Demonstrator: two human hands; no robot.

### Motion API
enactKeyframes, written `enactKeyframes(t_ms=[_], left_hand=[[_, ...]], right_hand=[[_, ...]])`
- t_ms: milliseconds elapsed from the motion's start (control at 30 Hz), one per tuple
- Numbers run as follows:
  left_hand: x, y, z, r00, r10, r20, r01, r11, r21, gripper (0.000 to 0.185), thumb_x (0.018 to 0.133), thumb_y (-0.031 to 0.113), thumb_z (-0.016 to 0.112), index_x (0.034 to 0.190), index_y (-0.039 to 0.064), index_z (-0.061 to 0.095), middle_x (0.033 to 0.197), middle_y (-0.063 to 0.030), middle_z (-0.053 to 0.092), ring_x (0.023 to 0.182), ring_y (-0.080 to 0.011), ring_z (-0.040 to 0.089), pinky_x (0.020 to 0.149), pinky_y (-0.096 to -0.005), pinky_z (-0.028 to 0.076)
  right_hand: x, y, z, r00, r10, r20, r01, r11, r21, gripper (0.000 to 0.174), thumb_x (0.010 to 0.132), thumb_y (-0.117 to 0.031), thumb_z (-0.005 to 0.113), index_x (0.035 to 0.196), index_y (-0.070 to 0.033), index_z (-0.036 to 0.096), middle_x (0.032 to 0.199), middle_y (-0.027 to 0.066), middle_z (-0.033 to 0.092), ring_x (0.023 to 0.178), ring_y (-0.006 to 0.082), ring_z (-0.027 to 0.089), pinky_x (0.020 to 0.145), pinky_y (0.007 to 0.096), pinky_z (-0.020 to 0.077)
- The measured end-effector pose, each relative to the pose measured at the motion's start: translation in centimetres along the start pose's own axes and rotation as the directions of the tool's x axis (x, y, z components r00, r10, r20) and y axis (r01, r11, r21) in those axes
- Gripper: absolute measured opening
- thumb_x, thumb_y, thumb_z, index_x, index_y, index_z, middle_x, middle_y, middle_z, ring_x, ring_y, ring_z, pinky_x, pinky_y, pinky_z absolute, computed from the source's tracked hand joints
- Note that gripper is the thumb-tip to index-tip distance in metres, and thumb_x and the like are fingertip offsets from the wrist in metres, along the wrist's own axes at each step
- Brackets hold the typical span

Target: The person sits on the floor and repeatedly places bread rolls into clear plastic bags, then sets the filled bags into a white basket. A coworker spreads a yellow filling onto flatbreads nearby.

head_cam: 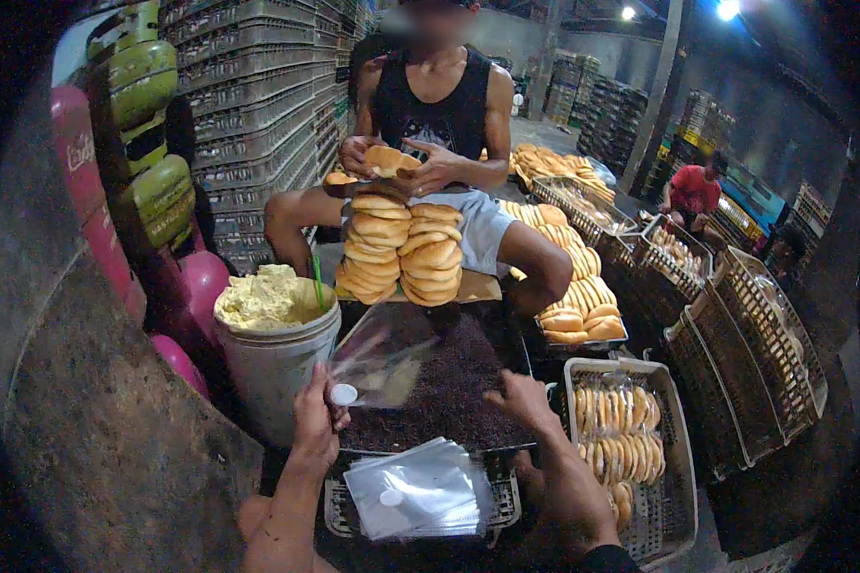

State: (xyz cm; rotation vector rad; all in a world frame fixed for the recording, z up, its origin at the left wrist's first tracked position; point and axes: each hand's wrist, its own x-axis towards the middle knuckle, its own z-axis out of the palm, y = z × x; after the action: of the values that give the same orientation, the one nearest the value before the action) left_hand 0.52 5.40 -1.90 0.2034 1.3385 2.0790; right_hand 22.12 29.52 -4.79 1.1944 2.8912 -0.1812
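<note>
My left hand (320, 415) grips a clear plastic bag (383, 358) by its edge, close to a round white sticker on it. The bag spreads over a tray of dark brown granules (459, 379). Above the right side of that tray is my right hand (519, 397), its fingers partly curled; whether it holds anything is unclear. Below, a stack of clear plastic bags (416, 487) lies on a plastic crate. Two tall piles of round buns (430, 251) stand beyond the tray, before a seated person (430, 93) who holds a bun (390, 161) in both hands.
A white bucket (279, 358) of pale yellow cream stands left of the tray. To the right, a crate (677, 458) holds bagged buns, with more buns on trays (580, 286) behind it. Stacked crates (258, 107) rise at the back left, near green gas cylinders (161, 200). Another person (695, 188) sits far right.
</note>
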Motion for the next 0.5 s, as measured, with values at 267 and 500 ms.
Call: enactKeyframes(t_ms=[267, 500], left_hand=[[0.5, -3.0, 3.1, 0.999, -0.036, -0.038, 0.039, 0.997, 0.074, 0.032, 0.101, 0.042, 0.048, 0.094, 0.012, 0.056, 0.069, 0.0038, 0.046, 0.056, -0.0077, 0.043, 0.044, -0.0230, 0.034], [-0.2, -5.1, 4.9, 0.953, 0.254, -0.162, -0.213, 0.948, 0.235, 0.036, 0.103, 0.040, 0.046, 0.082, 0.012, 0.049, 0.067, 0.0033, 0.043, 0.058, -0.0082, 0.042, 0.047, -0.0248, 0.035]], right_hand=[[-3.3, -0.8, 2.2, 0.967, -0.101, -0.233, 0.245, 0.617, 0.748, 0.047, 0.091, -0.041, 0.065, 0.119, -0.003, 0.055, 0.095, 0.0146, 0.067, 0.088, 0.0288, 0.067, 0.077, 0.0402, 0.0526], [-5.2, -4.7, -1.1, 0.851, 0.005, -0.525, 0.508, -0.266, 0.820, 0.061, 0.093, -0.031, 0.066, 0.139, -0.010, 0.030, 0.122, 0.0156, 0.054, 0.110, 0.0283, 0.058, 0.084, 0.0353, 0.0525]])
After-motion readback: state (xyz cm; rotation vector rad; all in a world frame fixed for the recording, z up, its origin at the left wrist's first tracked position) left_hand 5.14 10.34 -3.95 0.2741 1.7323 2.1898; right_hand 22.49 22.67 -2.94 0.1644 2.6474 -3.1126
